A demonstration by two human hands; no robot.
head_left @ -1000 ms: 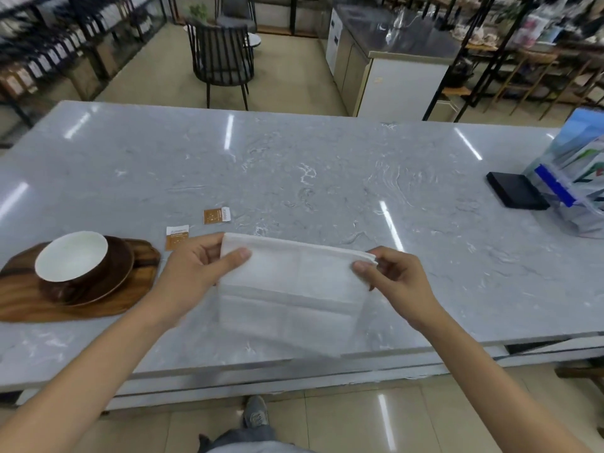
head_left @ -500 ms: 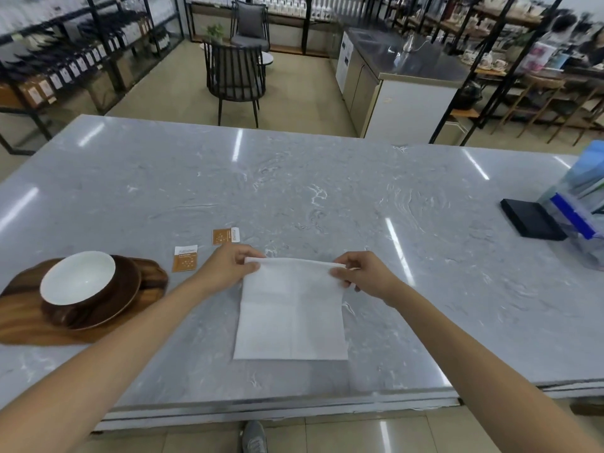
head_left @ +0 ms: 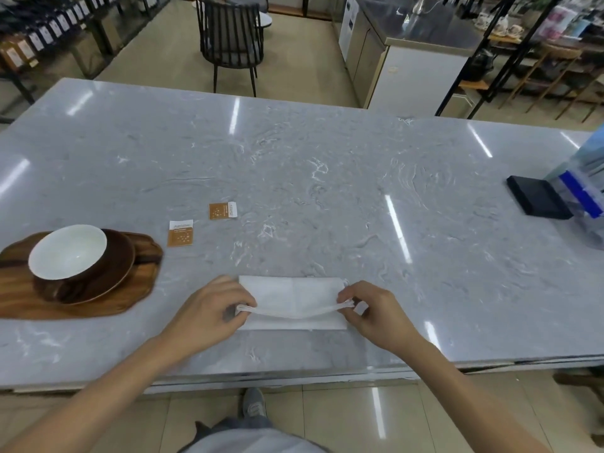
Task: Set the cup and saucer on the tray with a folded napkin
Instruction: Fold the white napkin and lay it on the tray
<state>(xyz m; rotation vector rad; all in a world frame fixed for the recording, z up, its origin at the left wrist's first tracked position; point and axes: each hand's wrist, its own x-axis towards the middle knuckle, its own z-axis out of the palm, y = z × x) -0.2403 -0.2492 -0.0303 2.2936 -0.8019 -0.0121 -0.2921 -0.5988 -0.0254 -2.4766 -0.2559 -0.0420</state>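
A white napkin (head_left: 292, 294) lies on the grey marble table near its front edge, folded over on itself. My left hand (head_left: 211, 308) pinches its left end and my right hand (head_left: 371, 307) pinches its right end, holding the doubled edge slightly above the lower layer. At the far left a wooden tray (head_left: 137, 286) carries a brown saucer (head_left: 121, 266) with a cup (head_left: 70, 256), white inside and brown outside, standing on it.
Two small orange sachets (head_left: 180, 233) (head_left: 223, 211) lie between the tray and the table's middle. A black flat box (head_left: 536, 200) and a clear holder with blue items (head_left: 585, 197) sit at the right edge. Chairs and shelves stand beyond the table.
The napkin was held up, then laid flat on the table. Both hands have now brought its far edge toward me, folding it in half.
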